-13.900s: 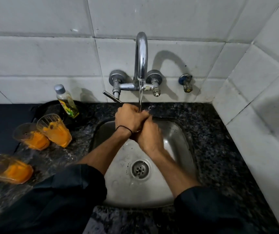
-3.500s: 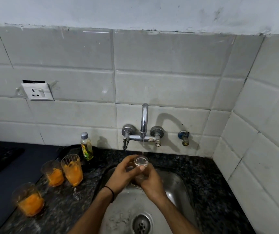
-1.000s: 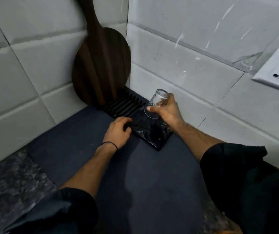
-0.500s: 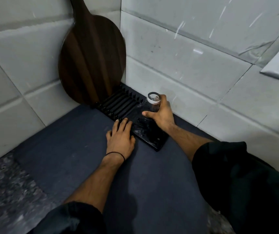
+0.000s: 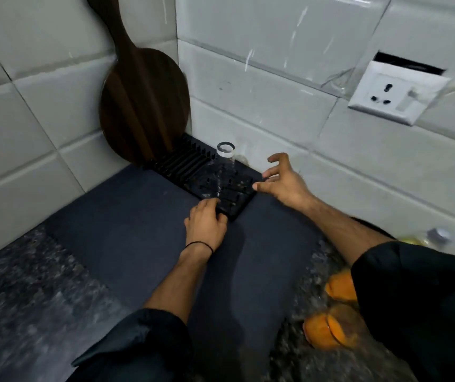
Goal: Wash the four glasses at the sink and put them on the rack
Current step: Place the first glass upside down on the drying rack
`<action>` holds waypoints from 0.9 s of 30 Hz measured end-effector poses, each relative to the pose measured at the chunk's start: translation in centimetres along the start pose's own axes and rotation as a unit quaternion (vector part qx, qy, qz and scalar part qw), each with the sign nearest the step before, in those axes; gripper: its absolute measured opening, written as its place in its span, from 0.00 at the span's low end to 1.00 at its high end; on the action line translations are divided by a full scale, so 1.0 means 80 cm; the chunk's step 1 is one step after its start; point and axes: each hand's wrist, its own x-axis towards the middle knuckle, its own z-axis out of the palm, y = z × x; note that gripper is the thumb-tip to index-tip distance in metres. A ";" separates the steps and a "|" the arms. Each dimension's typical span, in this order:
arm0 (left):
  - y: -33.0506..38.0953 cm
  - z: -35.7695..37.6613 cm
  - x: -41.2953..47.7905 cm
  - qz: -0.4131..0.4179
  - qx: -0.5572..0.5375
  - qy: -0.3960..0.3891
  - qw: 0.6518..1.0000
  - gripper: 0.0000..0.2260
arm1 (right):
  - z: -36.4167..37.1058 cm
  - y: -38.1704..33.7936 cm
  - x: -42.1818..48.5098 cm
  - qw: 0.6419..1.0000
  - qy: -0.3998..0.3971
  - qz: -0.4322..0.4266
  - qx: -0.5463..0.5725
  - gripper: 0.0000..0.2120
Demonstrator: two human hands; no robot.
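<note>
Bench corner, as seen standing by.

1. Glass: clear, upside down, base uppermost, standing on the rack's peg section, wet. No hand touches it.
2. Rack: black, slotted at the back, pegged at the front. It lies on the mat against the right-hand wall, its far end in the corner.
3. Right hand: held just right of the glass and clear of it, above the rack's right edge. Its fingers are spread and loose, holding nothing.
4. Left hand: rests on the rack's near corner. The fingers are bent with their tips pressing on the top, not wrapped round anything. There is a dark band at the wrist.
5. Near orange glass and far orange glass: both on the speckled bench at lower right, blurred and partly behind the right sleeve, well apart from the rack.
6. Mat: dark, flat, under the rack and the left forearm.
7. Board: dark wood, round with a handle, leaning upright in the wall corner behind the rack.
8. Socket: white, on the right-hand tiles.
9. Bottle: only its cap end shows, behind the right sleeve.
</note>
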 end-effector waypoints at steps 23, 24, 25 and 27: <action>0.036 0.133 -0.294 0.127 0.064 -0.119 0.983 0.20 | -0.033 0.174 -0.388 0.998 0.015 -0.048 0.027 0.28; 0.033 0.132 -0.295 0.122 0.063 -0.129 0.982 0.21 | -0.023 0.174 -0.388 0.998 0.023 -0.042 0.031 0.28; 0.030 0.132 -0.295 0.118 0.060 -0.135 0.982 0.22 | -0.014 0.174 -0.387 0.998 0.035 -0.039 0.034 0.28; 0.028 0.131 -0.292 0.112 0.056 -0.146 0.981 0.23 | 0.005 0.175 -0.386 0.996 0.066 -0.037 0.036 0.31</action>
